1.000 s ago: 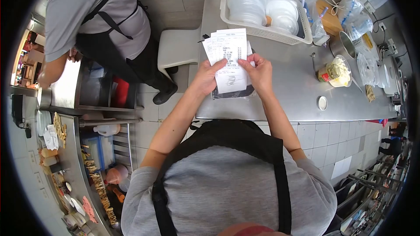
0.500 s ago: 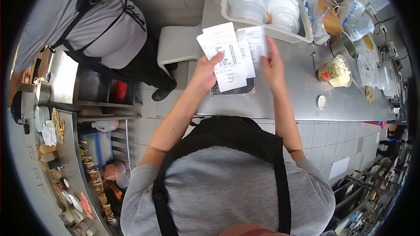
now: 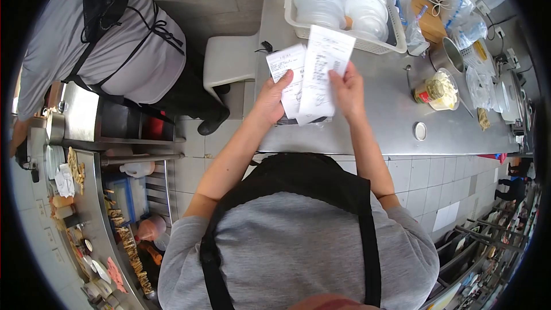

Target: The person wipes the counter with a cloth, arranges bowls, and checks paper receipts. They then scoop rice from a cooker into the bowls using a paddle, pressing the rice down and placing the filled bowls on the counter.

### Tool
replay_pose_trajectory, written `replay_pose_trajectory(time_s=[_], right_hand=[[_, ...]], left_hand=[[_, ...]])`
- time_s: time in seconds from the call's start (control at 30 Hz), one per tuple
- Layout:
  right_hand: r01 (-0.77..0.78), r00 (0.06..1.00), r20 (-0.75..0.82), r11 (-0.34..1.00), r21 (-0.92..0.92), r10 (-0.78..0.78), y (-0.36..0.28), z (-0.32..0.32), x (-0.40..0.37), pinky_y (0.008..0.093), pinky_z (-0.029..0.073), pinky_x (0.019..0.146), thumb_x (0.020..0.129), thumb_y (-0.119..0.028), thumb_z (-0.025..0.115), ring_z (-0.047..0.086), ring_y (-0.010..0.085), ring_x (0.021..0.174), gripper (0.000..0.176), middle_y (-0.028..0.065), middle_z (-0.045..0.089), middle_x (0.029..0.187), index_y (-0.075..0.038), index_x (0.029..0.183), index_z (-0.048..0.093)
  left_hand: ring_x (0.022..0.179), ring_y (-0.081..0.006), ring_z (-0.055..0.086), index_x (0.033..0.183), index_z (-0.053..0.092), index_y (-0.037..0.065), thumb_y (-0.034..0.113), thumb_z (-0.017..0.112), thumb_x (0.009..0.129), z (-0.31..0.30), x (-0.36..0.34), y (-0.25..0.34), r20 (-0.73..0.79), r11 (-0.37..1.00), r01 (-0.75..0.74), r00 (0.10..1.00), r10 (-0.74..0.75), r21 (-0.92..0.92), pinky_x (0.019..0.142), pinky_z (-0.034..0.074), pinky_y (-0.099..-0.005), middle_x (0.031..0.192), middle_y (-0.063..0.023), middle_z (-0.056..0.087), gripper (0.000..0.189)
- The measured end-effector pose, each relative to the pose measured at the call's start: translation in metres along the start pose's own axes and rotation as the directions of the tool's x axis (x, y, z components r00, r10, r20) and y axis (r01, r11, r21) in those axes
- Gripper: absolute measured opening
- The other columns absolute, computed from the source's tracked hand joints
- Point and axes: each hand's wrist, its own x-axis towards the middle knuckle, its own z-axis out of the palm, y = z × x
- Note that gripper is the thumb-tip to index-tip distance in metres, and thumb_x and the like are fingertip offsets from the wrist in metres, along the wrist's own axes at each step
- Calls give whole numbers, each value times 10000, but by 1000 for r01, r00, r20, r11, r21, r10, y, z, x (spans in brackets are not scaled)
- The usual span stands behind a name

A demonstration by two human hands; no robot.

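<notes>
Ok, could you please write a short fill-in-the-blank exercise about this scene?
1. The left hand and right hand both hold printed ____.
2. The basket beyond them is ____.
3. The co-worker stands on the person's ____ side.
Missing words: receipts; white; left.

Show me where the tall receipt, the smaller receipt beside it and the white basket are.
tall receipt [image 3: 325, 60], head view, middle of the printed paper.
smaller receipt [image 3: 284, 60], head view, its upper part.
white basket [image 3: 379, 45], head view, front wall.
</notes>
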Motion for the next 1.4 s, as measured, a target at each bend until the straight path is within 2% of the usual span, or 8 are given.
replay_pose_trajectory(time_s=[0.13,0.33,0.43,0.83,1.07,1.2,1.3,1.4], right_hand=[[-24,973,-198,797,-603,-121,-35,-41,12,286,480,656,802,15,571,605,128,711,315,117,651,833,-43,1106,512],[-96,995,-6,941,-325,99,-7,-6,-2,313,463,568,744,-70,669,593,180,602,129,158,636,732,-21,847,610],[-94,991,27,827,-554,131,-43,11,-13,306,448,550,757,-141,675,568,140,579,168,140,623,652,13,801,625],[-22,968,-223,850,-527,-113,-39,-34,-1,252,439,576,800,-37,579,551,103,608,405,173,631,754,-62,1198,506],[-149,975,177,987,52,138,-18,18,-22,263,435,799,813,-1,547,563,156,913,514,95,592,981,-23,1293,365],[138,973,193,988,-67,-123,0,29,-17,307,384,922,799,69,514,502,200,1071,605,143,506,1163,-8,1336,247],[-10,945,325,988,155,-42,-27,48,-13,323,374,941,785,43,500,494,207,1092,608,140,483,1201,5,1335,243],[-207,750,650,977,53,124,-17,65,-2,299,411,893,819,9,507,534,176,1027,477,120,529,1145,18,1265,337]], left_hand=[[1018,-265,568,1153,468,-40,144,598,851,3,-2,10,-6,999,-43,999,43,32,874,480,-402,1134,-152,559,377],[1011,-250,573,1140,487,-32,140,593,854,9,6,-2,11,997,-29,1000,28,70,864,487,-389,1121,-148,567,350],[1006,-242,576,1134,490,-35,154,576,868,11,0,-5,63,998,1,998,-5,67,860,487,-381,1116,-144,570,337],[1008,-233,574,1108,494,-51,128,551,881,3,-3,3,-12,994,-77,997,78,75,866,483,-366,1102,-142,575,295],[914,-232,610,1082,517,-55,74,567,857,9,-2,-9,-65,988,-130,989,136,82,797,512,-362,1034,-144,604,264],[961,-202,586,1148,482,18,94,580,851,-4,2,-15,-114,945,-303,942,317,122,813,500,-345,1085,-97,582,323],[1126,-240,489,1239,409,15,190,552,871,-15,-24,6,219,966,-158,954,202,-204,963,396,-403,1209,-119,504,432],[1158,-271,465,1287,359,-21,126,553,810,-22,-52,25,161,959,-201,959,234,-199,1000,355,-395,1273,-152,456,535]])
